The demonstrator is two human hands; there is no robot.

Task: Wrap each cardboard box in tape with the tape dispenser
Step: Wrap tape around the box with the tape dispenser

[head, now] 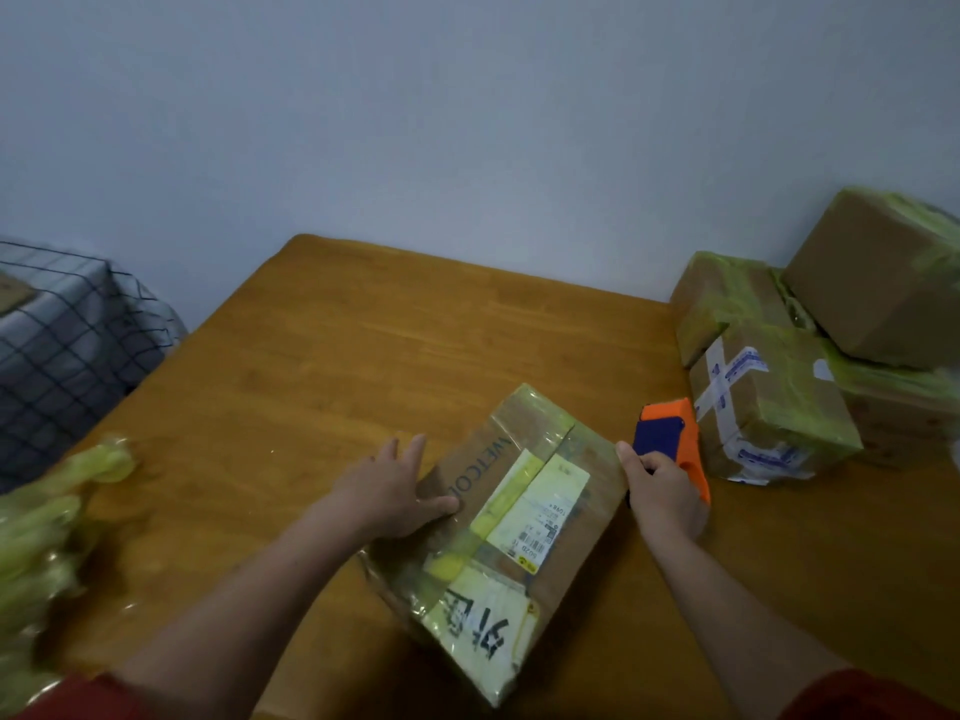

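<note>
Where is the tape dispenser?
Head view, right side: the orange tape dispenser is in the right hand, between the central cardboard box and the stack of taped boxes.

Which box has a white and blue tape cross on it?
The front box of the pile on the right, just beside the orange tape dispenser. The other boxes show yellowish-green tape, but none has a white and blue cross.

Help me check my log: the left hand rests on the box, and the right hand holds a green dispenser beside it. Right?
Not quite. The dispenser is orange and blue, not green, as the head view shows. The rest holds: the left hand rests on the box, and the right hand holds the dispenser beside it.
</note>
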